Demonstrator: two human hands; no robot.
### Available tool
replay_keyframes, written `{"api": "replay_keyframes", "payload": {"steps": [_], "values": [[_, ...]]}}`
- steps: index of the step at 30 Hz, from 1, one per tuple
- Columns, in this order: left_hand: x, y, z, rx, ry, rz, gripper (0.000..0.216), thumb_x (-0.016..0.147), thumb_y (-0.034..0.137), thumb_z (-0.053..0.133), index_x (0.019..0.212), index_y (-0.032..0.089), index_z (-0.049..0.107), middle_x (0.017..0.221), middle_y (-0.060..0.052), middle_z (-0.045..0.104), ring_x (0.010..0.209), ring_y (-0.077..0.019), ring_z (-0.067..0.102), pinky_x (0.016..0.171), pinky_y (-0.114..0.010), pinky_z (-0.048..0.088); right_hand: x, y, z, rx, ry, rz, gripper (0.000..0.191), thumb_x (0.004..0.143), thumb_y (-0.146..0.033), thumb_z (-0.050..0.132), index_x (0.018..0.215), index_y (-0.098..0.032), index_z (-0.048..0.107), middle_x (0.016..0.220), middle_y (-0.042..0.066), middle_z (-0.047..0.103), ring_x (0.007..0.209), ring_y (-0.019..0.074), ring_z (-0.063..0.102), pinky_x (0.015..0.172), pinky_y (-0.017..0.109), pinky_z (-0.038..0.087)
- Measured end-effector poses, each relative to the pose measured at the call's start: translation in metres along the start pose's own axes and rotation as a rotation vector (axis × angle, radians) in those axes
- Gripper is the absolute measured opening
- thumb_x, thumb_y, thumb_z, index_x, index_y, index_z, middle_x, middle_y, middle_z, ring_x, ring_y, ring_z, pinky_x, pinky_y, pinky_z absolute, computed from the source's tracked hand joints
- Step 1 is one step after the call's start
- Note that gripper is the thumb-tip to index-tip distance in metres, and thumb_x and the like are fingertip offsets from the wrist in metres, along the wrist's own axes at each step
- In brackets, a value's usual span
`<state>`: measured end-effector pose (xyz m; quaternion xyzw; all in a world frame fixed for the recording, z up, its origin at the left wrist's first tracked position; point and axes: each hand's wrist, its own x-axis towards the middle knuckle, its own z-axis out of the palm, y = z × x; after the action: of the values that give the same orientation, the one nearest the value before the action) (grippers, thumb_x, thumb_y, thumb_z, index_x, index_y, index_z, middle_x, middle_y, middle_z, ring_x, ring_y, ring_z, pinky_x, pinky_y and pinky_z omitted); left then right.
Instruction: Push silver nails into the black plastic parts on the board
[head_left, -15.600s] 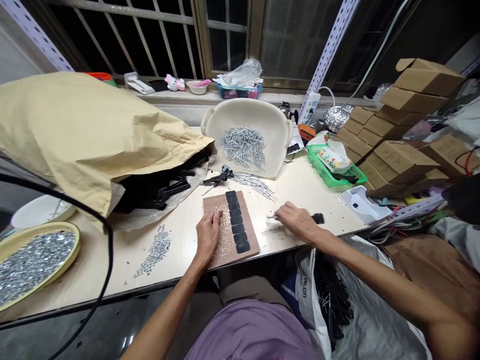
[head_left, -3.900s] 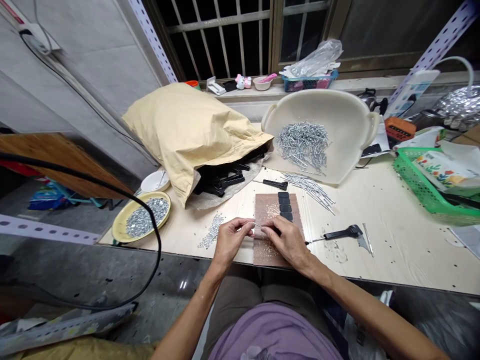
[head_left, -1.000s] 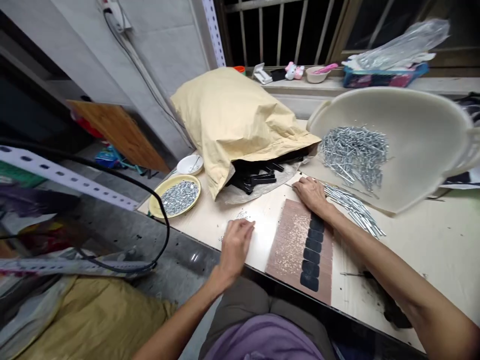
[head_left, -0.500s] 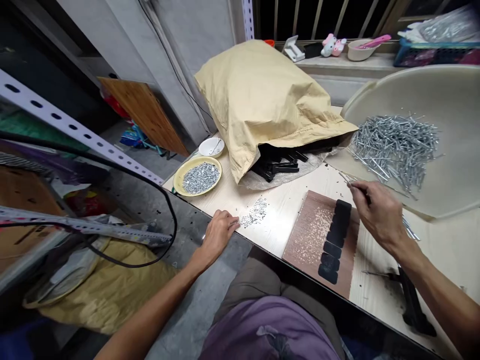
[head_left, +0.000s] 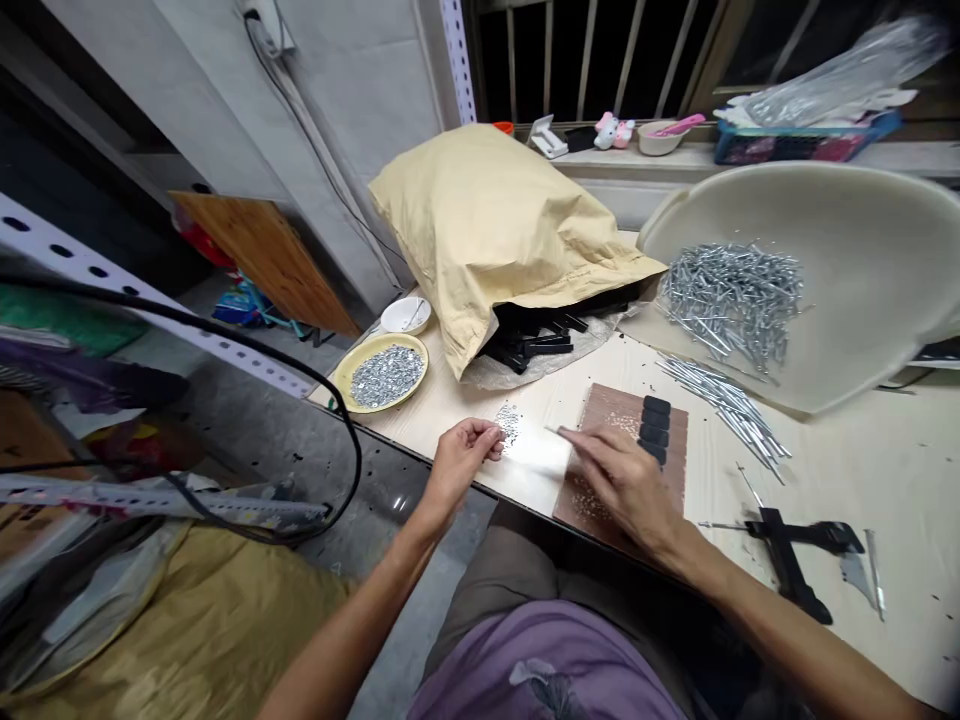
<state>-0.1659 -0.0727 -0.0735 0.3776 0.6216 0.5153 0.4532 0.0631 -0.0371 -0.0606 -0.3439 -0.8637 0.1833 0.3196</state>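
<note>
My left hand [head_left: 463, 460] hovers at the table's near edge, fingers pinched right beside a small heap of tiny metal pieces [head_left: 509, 425]; what it pinches is too small to see. My right hand [head_left: 624, 482] lies over the brown board [head_left: 670, 462] and pinches a long thin metal pin [head_left: 559, 432] pointing left toward the left hand. A row of black pads [head_left: 655, 428] runs along the board beyond my knuckles.
A tan sack [head_left: 501, 226] covers black plastic parts [head_left: 534, 338]. A cream tub [head_left: 847, 262] holds a pile of pins [head_left: 733, 293]; more pins [head_left: 726, 405] lie in front of it. A yellow dish of small metal pieces [head_left: 382, 369] sits left. Black assembled parts [head_left: 796, 555] lie right.
My right hand came back from the loose pins with one pin and now rests over the board. My left hand moved from the table edge toward the small heap and pinched shut.
</note>
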Motion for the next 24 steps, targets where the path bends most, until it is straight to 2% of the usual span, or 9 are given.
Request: {"api": "replay_keyframes", "payload": {"steps": [4, 8, 15, 24], "values": [[0.0, 0.015, 0.041, -0.222, -0.058, 0.007, 0.028, 0.072, 0.037, 0.069, 0.082, 0.011, 0.064, 0.078, -0.005, 0.066, 0.065, -0.0104, 0.059, 0.061, -0.023, 0.049, 0.005, -0.01, 0.007, -0.111, -0.017, 0.047, 0.033, 0.093, -0.022, 0.042, 0.121, -0.026, 0.059, 0.092, 0.007, 0.062, 0.084, 0.0186, 0.055, 0.073, 0.03, 0.046], [0.0, 0.023, 0.061, -0.282, -0.103, -0.007, 0.027, 0.073, 0.036, 0.069, 0.083, 0.011, 0.064, 0.074, -0.003, 0.064, 0.063, -0.0099, 0.059, 0.063, -0.024, 0.05, 0.001, -0.004, 0.001, -0.191, 0.003, 0.088, 0.035, 0.093, -0.018, 0.041, 0.123, -0.026, 0.057, 0.089, 0.007, 0.061, 0.083, 0.0186, 0.054, 0.072, 0.029, 0.045], [0.0, 0.027, 0.074, -0.261, -0.115, -0.006, 0.027, 0.072, 0.037, 0.07, 0.082, 0.012, 0.064, 0.074, -0.003, 0.065, 0.062, -0.0098, 0.059, 0.063, -0.025, 0.05, -0.004, 0.003, -0.003, -0.158, 0.054, 0.128, 0.033, 0.094, -0.022, 0.041, 0.122, -0.024, 0.057, 0.09, 0.006, 0.061, 0.084, 0.0185, 0.055, 0.075, 0.029, 0.046], [0.007, 0.019, 0.078, -0.212, -0.17, 0.028, 0.023, 0.07, 0.032, 0.072, 0.078, 0.012, 0.064, 0.071, -0.001, 0.064, 0.062, -0.0094, 0.06, 0.064, -0.022, 0.048, -0.008, 0.008, -0.006, -0.204, 0.096, 0.145, 0.027, 0.094, -0.024, 0.04, 0.111, -0.022, 0.061, 0.087, 0.006, 0.062, 0.083, 0.0188, 0.056, 0.074, 0.03, 0.044]]}}
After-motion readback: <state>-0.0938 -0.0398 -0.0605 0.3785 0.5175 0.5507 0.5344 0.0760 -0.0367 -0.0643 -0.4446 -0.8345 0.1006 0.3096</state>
